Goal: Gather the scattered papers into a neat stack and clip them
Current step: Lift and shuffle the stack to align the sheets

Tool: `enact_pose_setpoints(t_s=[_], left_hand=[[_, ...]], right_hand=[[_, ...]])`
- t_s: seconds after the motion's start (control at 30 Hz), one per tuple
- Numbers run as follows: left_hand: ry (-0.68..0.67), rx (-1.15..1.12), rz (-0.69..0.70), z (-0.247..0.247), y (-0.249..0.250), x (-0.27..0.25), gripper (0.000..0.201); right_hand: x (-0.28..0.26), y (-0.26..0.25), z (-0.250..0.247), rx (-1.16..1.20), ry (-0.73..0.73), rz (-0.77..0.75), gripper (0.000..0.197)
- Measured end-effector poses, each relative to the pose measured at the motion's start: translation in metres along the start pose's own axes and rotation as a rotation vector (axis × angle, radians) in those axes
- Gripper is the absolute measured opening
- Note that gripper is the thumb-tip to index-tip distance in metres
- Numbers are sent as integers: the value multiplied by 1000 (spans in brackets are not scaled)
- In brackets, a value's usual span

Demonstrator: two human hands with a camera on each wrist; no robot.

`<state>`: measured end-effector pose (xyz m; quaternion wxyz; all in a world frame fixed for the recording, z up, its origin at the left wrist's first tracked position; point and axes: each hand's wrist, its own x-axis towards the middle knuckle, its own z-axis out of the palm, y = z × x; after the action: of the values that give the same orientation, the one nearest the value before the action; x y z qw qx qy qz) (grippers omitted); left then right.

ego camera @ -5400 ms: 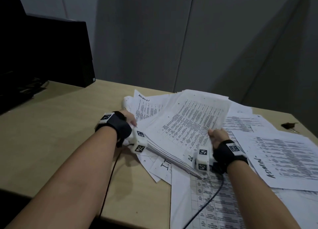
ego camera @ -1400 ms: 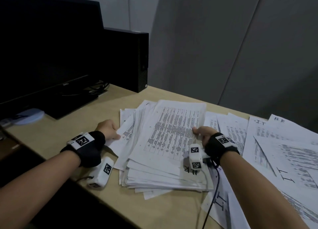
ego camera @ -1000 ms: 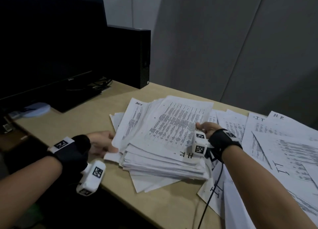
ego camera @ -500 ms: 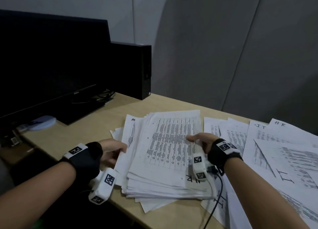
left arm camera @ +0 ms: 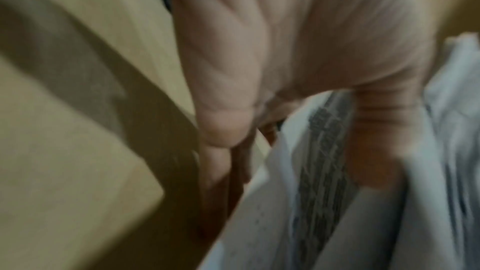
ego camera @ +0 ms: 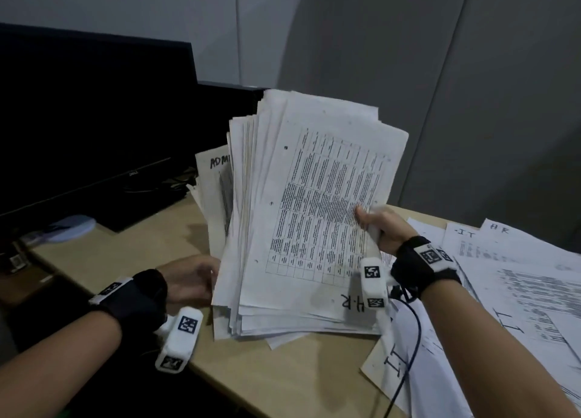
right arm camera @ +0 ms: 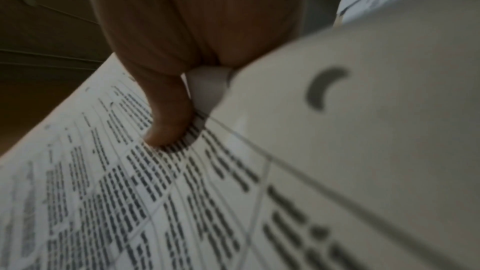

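A thick stack of printed papers (ego camera: 314, 203) stands tilted up on its near edge on the wooden desk (ego camera: 276, 376), its top sheet a table marked "H.R". My right hand (ego camera: 374, 225) grips the stack's right edge, thumb (right arm camera: 166, 122) pressed on the top sheet (right arm camera: 130, 192). My left hand (ego camera: 191, 279) holds the left edge low down; in the left wrist view its fingers (left arm camera: 223, 122) curl round the sheets (left arm camera: 324, 171). The stack's left edges are fanned and uneven. No clip is in view.
Loose sheets (ego camera: 515, 279) marked "IT" and "HR" cover the desk to the right. A dark monitor (ego camera: 88, 119) and a black computer case (ego camera: 226, 103) stand at the back left. The desk's front edge runs under my left wrist. A cable (ego camera: 408, 354) trails from my right wrist.
The stack lay flat on the desk half a second ago; now both hands have tipped its far end up so that it stands on its near edge.
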<state>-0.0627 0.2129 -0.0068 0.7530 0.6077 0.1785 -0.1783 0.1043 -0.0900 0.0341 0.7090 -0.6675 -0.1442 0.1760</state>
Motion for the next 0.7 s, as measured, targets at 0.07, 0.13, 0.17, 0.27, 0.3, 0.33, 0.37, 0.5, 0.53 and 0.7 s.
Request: enact_pose_setpoints(t_s=[0.07,0.13,0.17,0.27,0.3,0.33,0.37,0.5,0.53,0.7], left_hand=[[-75,-188,173,2,8,0,31],[-101,-288,353,10,21,2,52],[-75,-252,408,16,28,3,76],[124,3,480,34,43,10,124],[200,92,524,40,50,13,119],[281,142,595,45,58,15,104],[348,155,661,50,67,13,87],[384,193,868,68,107,5,71],[366,211,892,70,111,3,57],[321,193,947,75,111,2,31]], right_hand=[[-2,1,-5,28,45,-18,35],[-8,-1,-3,54,39,-37,44],[-8,-2,-3,69,32,-41,51],[-10,-8,3,65,93,-105,39],[-11,-11,6,93,132,-145,19],[-11,-14,10,117,168,-190,22],[-11,-19,14,129,201,-222,41],[-19,-39,32,50,328,-507,23],[-19,-38,33,29,337,-548,27],[-23,-23,33,5,398,-663,62]])
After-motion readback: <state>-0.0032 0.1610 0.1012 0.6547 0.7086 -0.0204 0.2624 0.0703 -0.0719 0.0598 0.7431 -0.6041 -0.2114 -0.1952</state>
